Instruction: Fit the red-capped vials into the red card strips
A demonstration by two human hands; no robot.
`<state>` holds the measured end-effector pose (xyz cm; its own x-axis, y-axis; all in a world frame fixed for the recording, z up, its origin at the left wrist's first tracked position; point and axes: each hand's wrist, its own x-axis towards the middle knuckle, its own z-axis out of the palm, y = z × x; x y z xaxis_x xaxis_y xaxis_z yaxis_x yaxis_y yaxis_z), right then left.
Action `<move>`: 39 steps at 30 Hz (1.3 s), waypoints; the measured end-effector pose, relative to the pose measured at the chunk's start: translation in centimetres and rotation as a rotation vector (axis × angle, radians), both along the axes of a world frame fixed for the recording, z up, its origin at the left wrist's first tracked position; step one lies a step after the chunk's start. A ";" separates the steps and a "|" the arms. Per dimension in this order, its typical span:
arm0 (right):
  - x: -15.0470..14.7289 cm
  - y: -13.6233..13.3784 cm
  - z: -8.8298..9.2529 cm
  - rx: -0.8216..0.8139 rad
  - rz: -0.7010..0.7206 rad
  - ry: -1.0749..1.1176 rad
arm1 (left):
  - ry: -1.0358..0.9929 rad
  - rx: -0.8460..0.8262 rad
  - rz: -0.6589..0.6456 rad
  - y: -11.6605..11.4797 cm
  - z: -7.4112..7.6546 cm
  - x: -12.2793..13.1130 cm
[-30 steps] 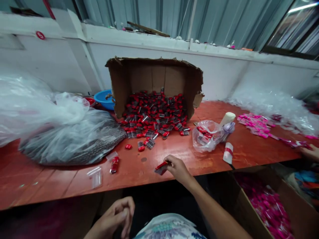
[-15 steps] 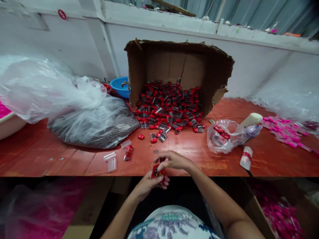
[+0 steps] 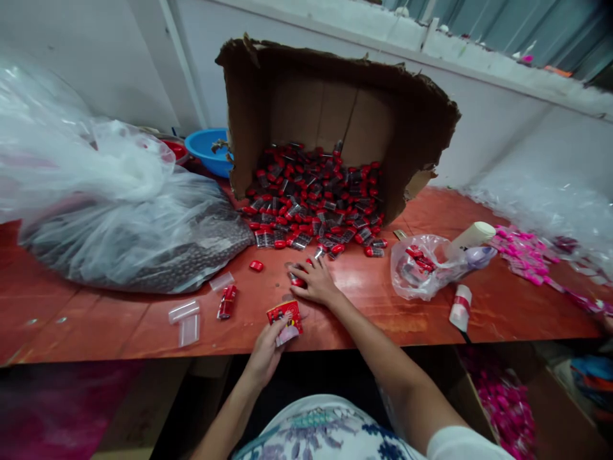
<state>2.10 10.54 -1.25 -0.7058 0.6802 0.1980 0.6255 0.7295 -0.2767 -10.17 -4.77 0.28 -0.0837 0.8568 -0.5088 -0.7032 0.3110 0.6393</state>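
Note:
My left hand [image 3: 264, 351] pinches a red printed card [image 3: 286, 319] with yellow and dark markings above the table's front edge. The thumb lies across its face. My right hand [image 3: 316, 281] is palm down on the tabletop, thumb and fingers around a small red-capped container [image 3: 296, 280], which they partly cover. Just beyond lies a heap of clear containers with red caps and dark contents [image 3: 311, 198], spilling from a torn cardboard box [image 3: 340, 108] on its side. To the left are a loose red cap [image 3: 256, 266], a red-wrapped piece [image 3: 227, 302] and clear plastic tubes [image 3: 189, 330].
A clear bag of dark beads [image 3: 191, 249] sits at left, before a blue basin [image 3: 211, 150]. On the right are a small plastic bag with red pieces [image 3: 421, 265], a white roll with a red band [image 3: 460, 306] and pink items [image 3: 520, 252]. A box of pink pieces [image 3: 507, 409] stands below.
My right hand has left the red card and moved forward to the loose red-capped containers. My left hand keeps the card, now more exposed. The view has shifted closer to the box.

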 end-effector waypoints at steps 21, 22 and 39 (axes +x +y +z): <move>7.2 -12.5 -0.4 -0.665 -0.385 0.850 | -0.009 0.104 0.006 0.4 -0.8 6.3; 7.4 -12.5 -0.3 -0.674 -0.368 0.831 | -0.011 0.101 -0.017 0.3 -0.8 6.3; 7.2 -10.1 -0.4 -0.386 -0.333 0.633 | 0.054 0.009 0.200 0.3 -0.9 5.5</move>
<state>9.25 0.41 -1.67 -0.2869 0.9367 0.2006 0.4339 0.3138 -0.8446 -4.63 -4.45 -0.63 -0.2791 0.8248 -0.4917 -0.7150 0.1633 0.6798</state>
